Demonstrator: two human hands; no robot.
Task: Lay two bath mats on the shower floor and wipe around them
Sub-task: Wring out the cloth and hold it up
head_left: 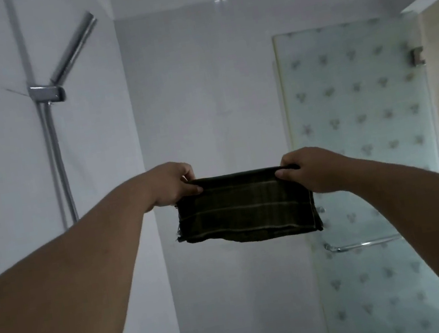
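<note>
Aloft, left hand (174, 184) and right hand (310, 170) pinching cloth (244, 208)

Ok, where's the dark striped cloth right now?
In the head view, the dark striped folded cloth hangs mid-frame at chest height, its top corners pinched by the left hand and right hand, before the white tiled wall.

Cloth (244, 208) stretched between your left hand (173, 184) and right hand (313, 171), shower head (73, 48) up left, glass door (365, 142) behind right.
</note>
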